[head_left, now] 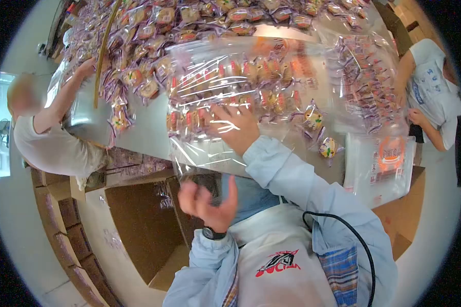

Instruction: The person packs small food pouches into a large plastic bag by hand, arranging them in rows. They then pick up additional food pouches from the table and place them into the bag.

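A large clear plastic bag (205, 148) with orange print lies on the table, holding rows of individually wrapped snacks (230, 77). My right hand (235, 125) reaches under the bag's film, its fingers spread against the nearest row. Below the bag's near left corner is my left hand (210, 202), with a watch at the wrist. Its thumb stands apart from the bent, slightly blurred fingers, and nothing shows in its grasp. Two loose wrapped snacks (328, 148) rest to the right of my right hand.
A heap of wrapped snacks (189, 15) covers the far side of the table. At the right lie another filled bag (366, 77) and a stack of flat printed bags (379, 166). An open cardboard box (138, 225) stands below the table edge. People work on both sides.
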Demonstrator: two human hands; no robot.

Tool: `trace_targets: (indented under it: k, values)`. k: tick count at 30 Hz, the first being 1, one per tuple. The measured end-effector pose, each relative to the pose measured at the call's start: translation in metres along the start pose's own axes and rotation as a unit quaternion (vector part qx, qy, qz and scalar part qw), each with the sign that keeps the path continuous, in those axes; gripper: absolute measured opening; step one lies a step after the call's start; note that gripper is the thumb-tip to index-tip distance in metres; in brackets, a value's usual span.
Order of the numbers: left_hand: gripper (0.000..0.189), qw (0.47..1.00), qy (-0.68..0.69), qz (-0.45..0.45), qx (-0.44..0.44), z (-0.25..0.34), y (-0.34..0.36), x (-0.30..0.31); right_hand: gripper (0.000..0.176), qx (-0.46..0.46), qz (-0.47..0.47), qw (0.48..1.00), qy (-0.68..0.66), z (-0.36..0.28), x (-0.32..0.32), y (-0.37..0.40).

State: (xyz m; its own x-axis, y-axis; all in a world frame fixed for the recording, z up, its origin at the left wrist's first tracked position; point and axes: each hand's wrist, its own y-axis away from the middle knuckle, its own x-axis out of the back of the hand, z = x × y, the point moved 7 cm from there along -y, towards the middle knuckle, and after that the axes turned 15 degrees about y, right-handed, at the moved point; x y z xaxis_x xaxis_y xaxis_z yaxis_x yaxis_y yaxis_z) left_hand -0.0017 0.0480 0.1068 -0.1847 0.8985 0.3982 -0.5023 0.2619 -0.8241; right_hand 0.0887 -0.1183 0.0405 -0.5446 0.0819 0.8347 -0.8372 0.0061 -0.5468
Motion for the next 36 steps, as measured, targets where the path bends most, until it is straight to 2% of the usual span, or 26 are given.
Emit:
trace_targets:
  k: [3,4,7,8,11,12,14,15,16,19,20,22,24,27,32,36]
  values:
    - [0.078,0.957,-0.081,-0.142,0.242,-0.061,-0.015,-0.007,0.059,-0.018,-0.041,0.999,0.004,-0.003,0.0,-0.007]
    - [0.059,0.953,0.01,-0.137,0.27,-0.074,-0.014,-0.008,0.062,-0.03,-0.042,0.999,-0.018,-0.004,0.004,-0.01]
    - [0.03,0.942,0.068,-0.145,0.295,-0.084,-0.007,-0.006,0.057,-0.005,0.022,1.0,-0.005,-0.003,0.008,-0.008]
    - [0.021,0.952,0.073,-0.103,0.279,-0.078,-0.01,-0.005,0.055,0.002,0.058,0.998,0.015,-0.004,0.007,-0.007]
    - [0.025,0.932,0.13,-0.073,0.331,-0.092,0.005,0.001,0.052,0.016,0.047,0.998,0.041,-0.006,0.005,-0.013]
    - [0.023,0.94,0.129,-0.041,0.313,-0.095,0.004,0.006,0.051,0.001,0.056,0.997,0.061,-0.004,0.011,-0.017]
    - [0.02,0.927,0.135,-0.021,0.349,-0.102,0.002,0.012,0.051,-0.075,0.105,0.991,-0.027,0.002,-0.012,-0.013]
    - [0.019,0.919,0.136,-0.009,0.369,-0.104,0.001,0.016,0.053,-0.063,0.073,0.995,-0.003,0.001,-0.01,-0.015]
    - [0.021,0.946,0.108,-0.019,0.305,-0.098,-0.01,0.018,0.055,-0.05,0.042,0.998,0.021,0.001,-0.009,-0.017]
    - [0.022,0.965,0.059,-0.071,0.244,-0.095,-0.009,0.013,0.068,-0.036,-0.096,0.994,0.046,0.002,-0.014,-0.028]
    - [0.023,0.962,0.068,-0.056,0.258,-0.095,-0.009,0.012,0.07,-0.021,-0.132,0.987,0.093,0.001,-0.026,-0.027]
    - [0.023,0.963,0.066,-0.044,0.259,-0.092,-0.01,0.011,0.073,-0.027,-0.098,0.993,0.058,-0.002,-0.018,-0.027]
    - [0.022,0.966,0.075,-0.037,0.246,-0.091,-0.011,0.009,0.08,-0.011,-0.065,0.995,-0.077,0.001,-0.003,-0.026]
    - [0.021,0.968,0.09,-0.033,0.231,-0.088,-0.007,0.009,0.083,0.04,-0.035,0.993,-0.108,-0.006,0.009,-0.022]
    - [0.018,0.963,0.098,-0.014,0.252,-0.086,-0.003,0.011,0.07,0.092,-0.001,0.991,-0.099,-0.022,-0.008,-0.02]
    - [0.016,0.956,0.112,0.001,0.272,-0.091,0.0,0.015,0.059,0.054,0.043,0.995,-0.066,-0.022,-0.006,-0.022]
